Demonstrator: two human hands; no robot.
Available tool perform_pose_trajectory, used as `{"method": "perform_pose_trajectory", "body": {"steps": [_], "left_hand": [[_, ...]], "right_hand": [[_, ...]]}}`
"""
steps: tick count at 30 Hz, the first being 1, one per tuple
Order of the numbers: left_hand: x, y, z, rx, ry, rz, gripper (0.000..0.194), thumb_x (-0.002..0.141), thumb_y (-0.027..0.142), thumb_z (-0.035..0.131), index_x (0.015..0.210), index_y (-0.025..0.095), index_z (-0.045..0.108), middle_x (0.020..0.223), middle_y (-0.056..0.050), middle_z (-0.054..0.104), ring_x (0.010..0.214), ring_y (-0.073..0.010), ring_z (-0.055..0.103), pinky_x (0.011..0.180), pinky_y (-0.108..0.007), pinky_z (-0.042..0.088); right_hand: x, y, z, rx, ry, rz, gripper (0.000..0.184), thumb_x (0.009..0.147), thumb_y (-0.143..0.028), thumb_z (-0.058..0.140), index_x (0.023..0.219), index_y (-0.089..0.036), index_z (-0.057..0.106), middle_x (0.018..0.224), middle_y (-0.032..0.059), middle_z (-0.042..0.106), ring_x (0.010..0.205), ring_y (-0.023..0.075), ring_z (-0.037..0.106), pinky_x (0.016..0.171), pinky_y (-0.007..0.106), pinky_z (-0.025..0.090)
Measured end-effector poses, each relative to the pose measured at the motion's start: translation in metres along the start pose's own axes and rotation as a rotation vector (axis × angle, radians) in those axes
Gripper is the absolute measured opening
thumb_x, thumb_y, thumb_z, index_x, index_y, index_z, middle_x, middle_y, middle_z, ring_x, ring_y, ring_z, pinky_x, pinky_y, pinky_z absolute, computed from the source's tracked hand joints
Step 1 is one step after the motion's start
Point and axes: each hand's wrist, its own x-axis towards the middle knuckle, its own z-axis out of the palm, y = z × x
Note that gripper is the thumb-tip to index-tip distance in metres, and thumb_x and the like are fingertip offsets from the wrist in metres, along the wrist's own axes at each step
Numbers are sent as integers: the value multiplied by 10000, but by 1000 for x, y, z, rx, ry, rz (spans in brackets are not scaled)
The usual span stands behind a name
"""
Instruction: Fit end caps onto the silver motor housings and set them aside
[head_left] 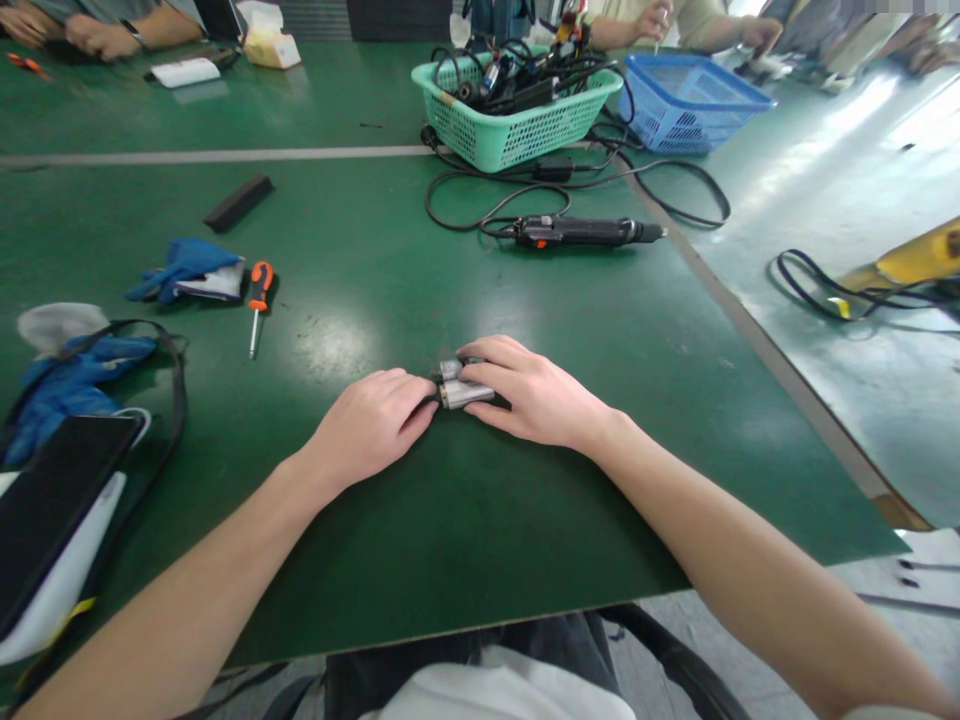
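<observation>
Near the middle of the green table, two small silver metal pieces (468,394) lie side by side, with some black parts at their ends. I cannot make out their exact kind. My right hand (529,390) curls over them from the right, fingers resting around the metal. From the left, my left hand (379,420) pinches something dark at the pieces' left end, mostly hidden by the fingers. An orange-and-black screwdriver (259,300) lies beyond my left hand. Farther off is a black electric screwdriver (577,232) with its cord.
A green basket (510,135) of tools and cables stands beside a blue basket (675,105). At left are blue gloves (191,268), a black bar (238,204) and a phone (67,500). A yellow tool (907,258) lies right. Other people's hands show across the table.
</observation>
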Motion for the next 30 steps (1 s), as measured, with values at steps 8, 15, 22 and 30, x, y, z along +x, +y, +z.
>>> {"method": "perform_pose_trajectory", "body": {"steps": [8, 15, 22, 30], "left_hand": [[1, 1, -1, -15, -20, -3, 251, 1051, 268, 465, 1018, 148, 682, 888, -67, 699, 818, -209, 651, 764, -347, 509], [1, 1, -1, 12, -26, -13, 253, 1053, 283, 463, 995, 153, 672, 884, -69, 701, 822, -214, 649, 772, -349, 508], [2, 3, -4, 10, -31, -10, 252, 1051, 288, 472, 995, 151, 677, 880, -71, 704, 811, -213, 652, 756, -348, 505], [1, 2, -2, 13, -15, -3, 237, 1051, 291, 475, 1010, 161, 670, 881, -62, 710, 803, -205, 650, 751, -341, 503]], "right_hand": [[1, -4, 2, -35, -18, 41, 368, 1000, -273, 596, 1347, -158, 641, 1411, 186, 614, 1329, 333, 580, 1137, 517, 522], [1, -3, 6, -64, -32, 92, 564, 980, -274, 618, 1518, -168, 486, 1462, 193, 582, 1347, 359, 563, 1140, 585, 505], [2, -4, 5, -86, -39, 124, 597, 960, -293, 637, 1517, -161, 469, 1463, 194, 574, 1353, 363, 553, 1151, 569, 488], [0, -4, 5, -116, -45, 108, 411, 973, -294, 633, 1367, -200, 564, 1486, 207, 526, 1365, 370, 528, 1113, 570, 506]]}}
